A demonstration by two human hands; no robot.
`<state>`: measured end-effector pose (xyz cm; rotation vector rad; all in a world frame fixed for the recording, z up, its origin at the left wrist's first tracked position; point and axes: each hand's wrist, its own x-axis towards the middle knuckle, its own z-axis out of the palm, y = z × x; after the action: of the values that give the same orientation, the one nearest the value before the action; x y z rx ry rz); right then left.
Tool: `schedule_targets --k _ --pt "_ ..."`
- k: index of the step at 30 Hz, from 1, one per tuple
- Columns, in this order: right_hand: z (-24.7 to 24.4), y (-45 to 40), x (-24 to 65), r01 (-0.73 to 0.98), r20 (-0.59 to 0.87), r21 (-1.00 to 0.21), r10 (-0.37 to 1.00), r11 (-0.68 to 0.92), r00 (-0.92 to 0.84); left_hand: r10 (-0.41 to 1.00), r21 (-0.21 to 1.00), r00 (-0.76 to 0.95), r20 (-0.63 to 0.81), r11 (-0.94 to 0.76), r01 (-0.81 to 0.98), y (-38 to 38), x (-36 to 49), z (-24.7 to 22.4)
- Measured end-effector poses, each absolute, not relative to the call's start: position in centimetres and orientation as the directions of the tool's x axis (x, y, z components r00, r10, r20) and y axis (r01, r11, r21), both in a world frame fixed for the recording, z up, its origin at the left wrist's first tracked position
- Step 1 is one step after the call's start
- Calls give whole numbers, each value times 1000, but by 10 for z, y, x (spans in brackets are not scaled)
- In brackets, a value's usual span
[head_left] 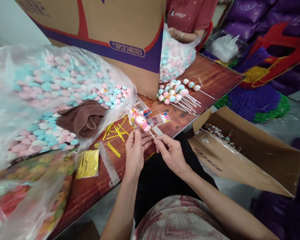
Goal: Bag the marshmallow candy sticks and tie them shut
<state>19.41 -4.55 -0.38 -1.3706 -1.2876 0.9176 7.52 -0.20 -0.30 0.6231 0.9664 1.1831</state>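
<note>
Just above the table's near edge is a marshmallow skewer (140, 120), pink and white with some orange, in a clear printed bag. My right hand (171, 153) pinches the lower end of its white stick. My left hand (135, 151) is at the bottom of the bagged marshmallows, thumb and forefinger closed there and the other fingers reaching behind the stick. What exactly the left fingertips grip is partly hidden. Beyond the hands lie flat printed bags (160, 118). Loose yellow twist ties (117, 131) are scattered to the left, near a packet of yellow twist ties (88, 164).
Finished-looking skewers (173, 91) lie at the back right. Big bags of marshmallows (65, 76) and gummies (35, 193) cover the left, with a brown cloth (82, 118). A tall carton (120, 30) blocks the back. An open carton (240, 156) holds skewers. Another person (190, 20) sits opposite.
</note>
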Motion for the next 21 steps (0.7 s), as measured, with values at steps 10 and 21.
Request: schedule_targets --k 10,21 --pt "-5 -50 192 206 67 -977 993 46 97 939 820 38 -341 317 -476 9 71 0" --pt "-2 -42 186 32 25 -999 986 19 166 965 890 103 -241 262 -372 1 76 -6"
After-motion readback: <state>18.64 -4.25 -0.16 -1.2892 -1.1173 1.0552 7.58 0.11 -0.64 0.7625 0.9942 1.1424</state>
